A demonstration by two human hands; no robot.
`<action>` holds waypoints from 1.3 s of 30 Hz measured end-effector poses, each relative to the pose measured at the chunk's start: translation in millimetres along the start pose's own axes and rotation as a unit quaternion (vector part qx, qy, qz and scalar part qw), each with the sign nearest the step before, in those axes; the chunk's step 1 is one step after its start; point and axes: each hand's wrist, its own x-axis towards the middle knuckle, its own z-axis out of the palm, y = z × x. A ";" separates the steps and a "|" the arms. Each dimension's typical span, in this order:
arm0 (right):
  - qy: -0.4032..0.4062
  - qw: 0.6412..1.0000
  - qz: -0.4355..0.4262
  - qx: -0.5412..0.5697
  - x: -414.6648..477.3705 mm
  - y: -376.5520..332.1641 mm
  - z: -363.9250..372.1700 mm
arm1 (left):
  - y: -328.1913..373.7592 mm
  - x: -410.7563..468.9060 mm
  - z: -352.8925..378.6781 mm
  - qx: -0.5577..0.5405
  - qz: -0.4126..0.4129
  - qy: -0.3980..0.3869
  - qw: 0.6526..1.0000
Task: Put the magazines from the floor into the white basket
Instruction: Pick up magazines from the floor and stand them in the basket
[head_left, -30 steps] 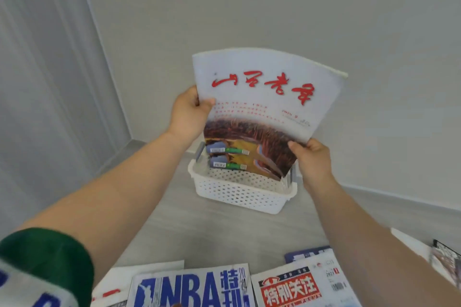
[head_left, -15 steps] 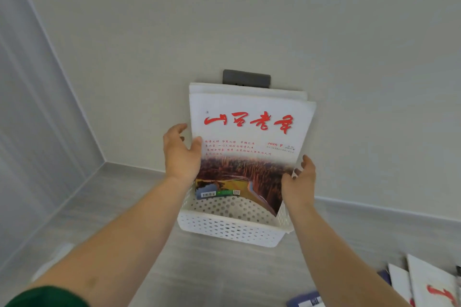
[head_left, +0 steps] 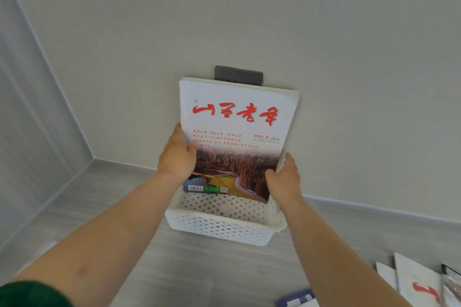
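Sleeve, dark green, cut off at bottom left corner of frame. Left hand grips left edge of the magazine: thumb over the front cover, fingers behind and hidden, so clamped on it. Magazine stands upright in the white basket, long axis vertical, top edge pointing up along the wall, slightly leaning back toward it. Cover faces the camera: red brush-style title across upper part, small red text lines and "2025 9" below, brown-red landscape photo on lower half, barcode strip at lower left. Bottom edge sits down inside basket at its back side, lower right corner hidden by the right wrist. More white page edges show along the top and right side behind the front cover; cannot tell whether that is one thick issue or several. Dark grey plate on wall, partly hidden behind magazine top. Basket is perforated, on the grey floor, back rim close to the wall; contact with wall cannot be told. Basket's right rim partly covered by right forearm. Right hand holds magazine's right edge low down, thumb on front, fingers wrapped behind, closed on it. Loose magazines lie at bottom right corner of the floor, cut off by frame; one white with a red mark, a blue one nearer, titles unreadable.
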 end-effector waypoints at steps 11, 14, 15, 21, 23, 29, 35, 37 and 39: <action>-0.031 0.993 -0.112 -0.005 -128.8 34.5 -19.2 | -27.9 -143.7 -71.2 0.052 0.007 -0.023 0.998; -0.129 0.980 -0.111 -0.106 -187.8 71.6 -8.6 | -59.4 -215.4 -94.7 0.085 -0.059 -0.073 0.992; -0.160 0.969 -0.115 -0.149 -207.1 84.7 -3.9 | -68.7 -239.8 -101.8 0.094 -0.094 -0.084 0.988; -0.260 0.892 -0.141 -0.342 -278.6 132.6 17.5 | -100.4 -354.9 -113.7 0.157 -0.233 -0.117 0.953; -0.254 0.888 -0.155 -0.350 -283.2 134.9 17.7 | -101.4 -370.9 -109.4 0.182 -0.222 -0.146 0.946; -0.250 0.889 -0.166 -0.346 -285.8 136.6 17.4 | -88.0 -370.3 -116.5 -0.097 -0.317 -0.083 0.940; -0.248 0.902 -0.160 -0.315 -285.8 138.8 17.9 | -83.4 -368.5 -114.9 -0.133 -0.360 -0.093 0.919; -0.247 0.907 -0.154 -0.303 -285.9 138.0 17.3 | -79.4 -368.3 -109.9 -0.131 -0.359 -0.101 0.919; -0.246 0.914 -0.147 -0.287 -286.9 137.5 15.4 | -77.2 -367.8 -106.7 -0.131 -0.344 -0.080 0.926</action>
